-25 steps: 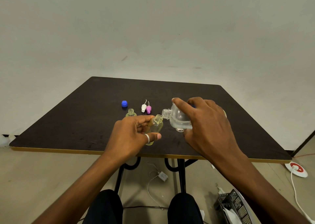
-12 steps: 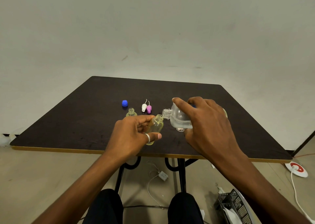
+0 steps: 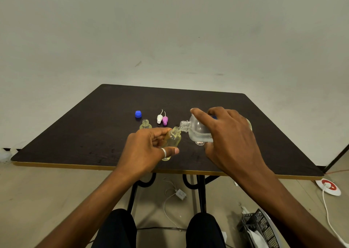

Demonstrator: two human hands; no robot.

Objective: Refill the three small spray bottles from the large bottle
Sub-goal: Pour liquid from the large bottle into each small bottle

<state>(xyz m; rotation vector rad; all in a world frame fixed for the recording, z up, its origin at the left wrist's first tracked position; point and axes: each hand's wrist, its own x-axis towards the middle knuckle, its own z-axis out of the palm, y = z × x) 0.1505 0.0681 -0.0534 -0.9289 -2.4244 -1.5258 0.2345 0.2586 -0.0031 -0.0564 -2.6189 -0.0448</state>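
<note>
1. A blue cap (image 3: 138,114) and an uncapped small bottle (image 3: 145,124) are seen left of centre on the dark tabletop (image 3: 94,126).
2. White and pink spray tops (image 3: 162,118) lie just beside them.
3. A tilted small spray bottle (image 3: 172,138) is gripped by the left hand (image 3: 147,150) at centre.
4. The large bottle (image 3: 198,131), tipped with its mouth touching the small one's, is grasped by the right hand (image 3: 229,140).

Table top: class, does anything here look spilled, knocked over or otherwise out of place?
No spill shows on the table. The large bottle lies tilted in the right hand, neck to the small bottle in the left hand: deliberate pouring.
</note>
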